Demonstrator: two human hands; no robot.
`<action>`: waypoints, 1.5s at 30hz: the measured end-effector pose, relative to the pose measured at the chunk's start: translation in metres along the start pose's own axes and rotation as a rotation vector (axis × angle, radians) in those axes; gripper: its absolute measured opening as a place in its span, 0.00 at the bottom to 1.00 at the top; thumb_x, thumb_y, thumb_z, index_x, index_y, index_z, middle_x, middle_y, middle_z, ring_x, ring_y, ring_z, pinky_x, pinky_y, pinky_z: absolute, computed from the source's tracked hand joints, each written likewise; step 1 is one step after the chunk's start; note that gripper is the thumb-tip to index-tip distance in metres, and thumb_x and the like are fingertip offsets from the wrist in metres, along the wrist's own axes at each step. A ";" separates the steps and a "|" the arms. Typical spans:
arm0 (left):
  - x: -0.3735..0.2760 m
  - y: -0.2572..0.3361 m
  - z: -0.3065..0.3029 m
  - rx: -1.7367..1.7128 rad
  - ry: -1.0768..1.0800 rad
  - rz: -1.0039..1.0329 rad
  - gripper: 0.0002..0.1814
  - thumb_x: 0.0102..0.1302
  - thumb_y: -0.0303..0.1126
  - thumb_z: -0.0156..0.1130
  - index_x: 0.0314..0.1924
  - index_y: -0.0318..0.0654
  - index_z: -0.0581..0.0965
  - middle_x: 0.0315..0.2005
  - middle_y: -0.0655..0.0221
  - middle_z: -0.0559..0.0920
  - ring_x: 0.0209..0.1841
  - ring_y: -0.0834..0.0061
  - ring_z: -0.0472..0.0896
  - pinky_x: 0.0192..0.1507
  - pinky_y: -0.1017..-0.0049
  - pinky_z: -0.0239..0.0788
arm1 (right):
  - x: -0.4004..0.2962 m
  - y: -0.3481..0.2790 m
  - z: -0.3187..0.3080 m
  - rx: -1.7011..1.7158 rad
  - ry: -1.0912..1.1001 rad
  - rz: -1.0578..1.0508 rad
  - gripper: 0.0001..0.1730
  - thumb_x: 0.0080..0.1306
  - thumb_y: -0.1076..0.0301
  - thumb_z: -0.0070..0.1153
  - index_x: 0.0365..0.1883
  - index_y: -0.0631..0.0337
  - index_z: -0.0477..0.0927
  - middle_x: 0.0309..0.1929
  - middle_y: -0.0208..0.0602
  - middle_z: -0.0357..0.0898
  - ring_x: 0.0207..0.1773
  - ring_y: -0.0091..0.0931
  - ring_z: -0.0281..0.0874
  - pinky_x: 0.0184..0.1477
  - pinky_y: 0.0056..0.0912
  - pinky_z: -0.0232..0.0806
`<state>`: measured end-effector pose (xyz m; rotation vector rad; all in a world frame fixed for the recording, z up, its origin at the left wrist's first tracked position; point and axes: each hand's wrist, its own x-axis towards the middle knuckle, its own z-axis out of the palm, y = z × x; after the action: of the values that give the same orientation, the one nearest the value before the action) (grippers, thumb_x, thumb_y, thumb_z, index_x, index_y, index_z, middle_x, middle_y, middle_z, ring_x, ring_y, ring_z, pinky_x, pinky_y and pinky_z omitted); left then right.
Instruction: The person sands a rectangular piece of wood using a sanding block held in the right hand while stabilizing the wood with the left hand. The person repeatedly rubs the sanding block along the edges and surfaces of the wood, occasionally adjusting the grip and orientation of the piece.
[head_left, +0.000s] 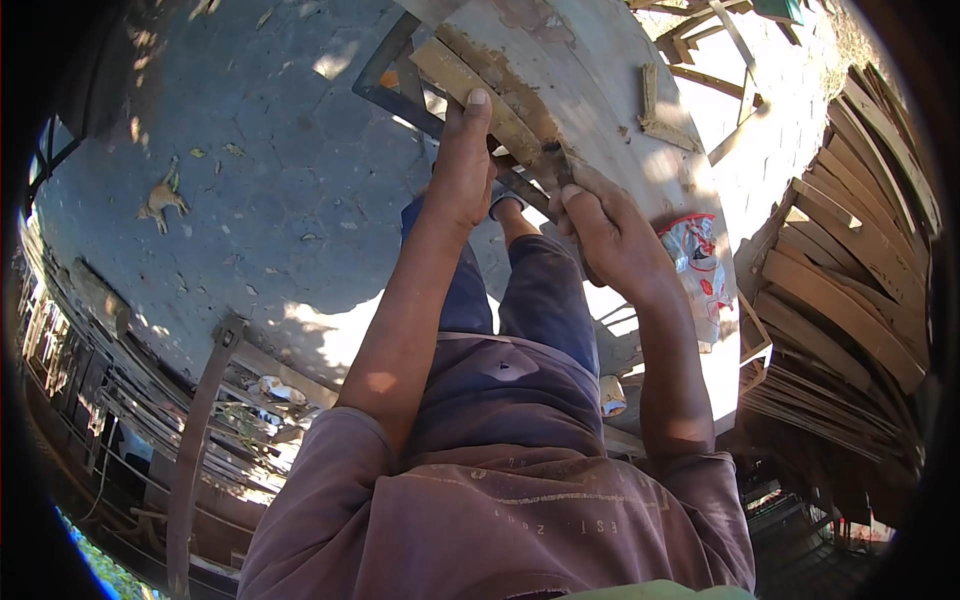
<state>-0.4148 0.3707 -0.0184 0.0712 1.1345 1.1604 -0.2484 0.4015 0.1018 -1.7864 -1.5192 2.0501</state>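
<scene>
My left hand (469, 154) grips a narrow wooden strip (480, 94), its thumb lying on the top face. The strip slants across the edge of a pale wooden work surface (600, 97). My right hand (611, 229) is closed around a small flat tool (557, 161), probably a putty knife or scraper. Its dark end touches or sits very close to the strip's near end; which one I cannot tell. Brown paste or residue (517, 79) is smeared over the surface alongside the strip. Most of the tool's handle is hidden by my fingers.
A clear plastic bag with red print (701, 262) lies by my right forearm. Beyond it are an L-shaped wood scrap (660, 120) and stacked planks (847, 300). A dark frame (390, 75) stands beside the work surface. On the floor lies a cat (163, 201); a wooden post (196, 450) rises lower left.
</scene>
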 end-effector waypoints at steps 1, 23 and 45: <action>-0.002 0.001 0.001 0.017 0.007 0.001 0.37 0.81 0.59 0.51 0.78 0.44 0.58 0.67 0.63 0.71 0.67 0.63 0.74 0.64 0.55 0.72 | 0.008 -0.001 0.005 -0.019 0.024 -0.002 0.20 0.82 0.57 0.48 0.45 0.68 0.81 0.32 0.31 0.74 0.33 0.22 0.73 0.40 0.28 0.67; 0.001 -0.002 0.002 0.073 0.093 -0.013 0.32 0.83 0.54 0.49 0.76 0.45 0.61 0.59 0.69 0.76 0.58 0.74 0.78 0.54 0.70 0.77 | 0.047 0.010 0.058 -0.520 0.477 -0.350 0.24 0.66 0.73 0.65 0.62 0.61 0.83 0.40 0.48 0.74 0.42 0.43 0.78 0.46 0.46 0.71; 0.001 -0.004 0.006 0.030 0.042 0.019 0.40 0.81 0.58 0.50 0.80 0.42 0.53 0.71 0.59 0.67 0.73 0.57 0.68 0.66 0.46 0.70 | 0.140 -0.060 -0.059 -0.807 -0.102 -0.532 0.05 0.65 0.72 0.66 0.37 0.63 0.83 0.30 0.43 0.84 0.37 0.39 0.86 0.41 0.42 0.74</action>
<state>-0.4073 0.3724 -0.0186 0.0813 1.1910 1.1663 -0.2835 0.5504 0.0453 -1.1660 -2.7360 1.3696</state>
